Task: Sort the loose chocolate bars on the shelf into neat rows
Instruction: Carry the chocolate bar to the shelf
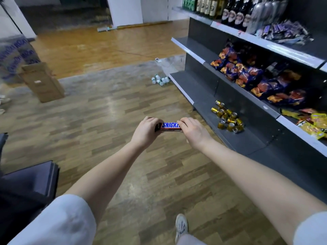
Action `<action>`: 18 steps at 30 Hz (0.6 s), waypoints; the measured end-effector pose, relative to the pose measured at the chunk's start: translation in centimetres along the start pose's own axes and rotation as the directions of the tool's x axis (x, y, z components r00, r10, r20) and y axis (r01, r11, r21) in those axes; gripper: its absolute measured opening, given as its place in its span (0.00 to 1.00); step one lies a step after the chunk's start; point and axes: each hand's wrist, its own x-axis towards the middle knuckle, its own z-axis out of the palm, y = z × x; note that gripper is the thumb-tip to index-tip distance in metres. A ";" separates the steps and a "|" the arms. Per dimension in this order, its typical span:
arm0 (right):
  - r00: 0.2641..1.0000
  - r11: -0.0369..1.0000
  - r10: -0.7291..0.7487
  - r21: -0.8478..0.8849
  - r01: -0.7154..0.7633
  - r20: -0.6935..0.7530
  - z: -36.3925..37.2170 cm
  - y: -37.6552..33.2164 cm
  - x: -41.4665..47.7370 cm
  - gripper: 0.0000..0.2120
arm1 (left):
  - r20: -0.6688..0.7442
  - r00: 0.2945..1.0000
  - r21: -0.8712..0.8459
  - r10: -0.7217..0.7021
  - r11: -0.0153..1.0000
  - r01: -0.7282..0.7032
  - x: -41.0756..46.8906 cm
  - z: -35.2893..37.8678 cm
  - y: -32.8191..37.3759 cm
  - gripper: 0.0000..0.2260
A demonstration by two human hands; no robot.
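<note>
A brown Snickers bar [169, 126] with blue lettering is held level over the wooden floor, in front of me. My left hand [146, 130] grips its left end and my right hand [192, 129] grips its right end, fingers curled over the wrapper. A loose heap of purple-wrapped chocolate bars [284, 33] lies on the upper shelf at the far right, well away from both hands. The bar's two ends are hidden under my fingers.
The grey shelf unit [198, 82] runs along the right, with orange-and-blue snack bags [247, 75], gold cans [228, 119], yellow packets [313, 124] and bottles [235, 13] on top. A cardboard box [44, 82] stands at left, small bottles [160, 80] lie on the floor, and a dark bag [26, 188] sits lower left.
</note>
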 end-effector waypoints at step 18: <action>0.989 0.989 0.146 0.028 -0.146 0.007 4.4 21.7 7.7 0.28 | 0.071 0.997 -0.016 0.021 1.000 -0.020 22.6 10.5 1.1 0.11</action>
